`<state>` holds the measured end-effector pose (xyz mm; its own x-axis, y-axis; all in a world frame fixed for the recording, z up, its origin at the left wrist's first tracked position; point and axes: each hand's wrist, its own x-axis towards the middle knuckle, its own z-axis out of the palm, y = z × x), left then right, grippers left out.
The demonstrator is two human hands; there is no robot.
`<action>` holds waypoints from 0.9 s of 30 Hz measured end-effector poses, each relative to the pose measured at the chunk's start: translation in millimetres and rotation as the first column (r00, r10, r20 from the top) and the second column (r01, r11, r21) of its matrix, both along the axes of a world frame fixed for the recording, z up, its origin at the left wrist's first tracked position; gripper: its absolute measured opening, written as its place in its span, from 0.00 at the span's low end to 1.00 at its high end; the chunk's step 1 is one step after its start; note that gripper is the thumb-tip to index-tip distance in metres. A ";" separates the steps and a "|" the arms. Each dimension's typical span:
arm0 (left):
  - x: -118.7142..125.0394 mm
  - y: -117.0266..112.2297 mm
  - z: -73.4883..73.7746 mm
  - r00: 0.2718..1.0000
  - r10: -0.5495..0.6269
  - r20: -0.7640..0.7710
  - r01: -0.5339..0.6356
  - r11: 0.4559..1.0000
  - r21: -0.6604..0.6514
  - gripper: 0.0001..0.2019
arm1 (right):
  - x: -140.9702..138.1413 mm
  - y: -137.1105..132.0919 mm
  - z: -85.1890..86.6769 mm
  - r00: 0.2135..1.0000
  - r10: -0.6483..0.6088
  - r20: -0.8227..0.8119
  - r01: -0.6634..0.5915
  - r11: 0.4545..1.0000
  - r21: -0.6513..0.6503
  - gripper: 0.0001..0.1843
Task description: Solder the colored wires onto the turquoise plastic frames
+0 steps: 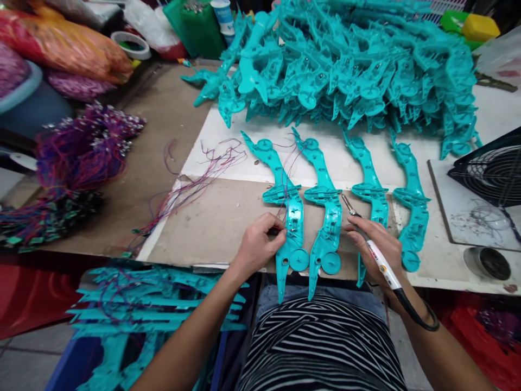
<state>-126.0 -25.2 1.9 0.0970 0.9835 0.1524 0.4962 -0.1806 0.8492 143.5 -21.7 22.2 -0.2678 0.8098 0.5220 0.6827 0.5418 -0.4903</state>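
Turquoise shells (322,172) look like glossy plastic, the soldering iron's tip (347,205) metal, the brown sheet (215,222) matt.

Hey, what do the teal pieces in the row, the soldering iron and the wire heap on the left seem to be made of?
Teal pieces: probably moulded plastic, glossy, given the bright highlights and raised ribs.
Iron: smooth white handle, likely plastic; its silvery tip looks like metal.
Wire heap: seemingly plastic-coated strands, judging by their colours; the cores can't be made out.

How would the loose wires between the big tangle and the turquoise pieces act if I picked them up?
The loose wires would probably flop, since their thin strands bend and curl. They're likely light, being so skinny. Several may come up together, because they cross one another.
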 end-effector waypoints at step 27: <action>17.0 155.2 38.2 0.665 0.536 -0.519 -0.545 0.824 0.152 0.17 | 9.8 28.8 0.0 0.998 0.019 0.067 -0.029 0.989 0.148 0.13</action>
<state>-108.9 130.0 40.0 -0.3943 0.8904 0.2273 0.8614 0.2719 0.4290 153.3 7.2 22.2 -0.3240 0.7171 0.6171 0.6964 0.6222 -0.3575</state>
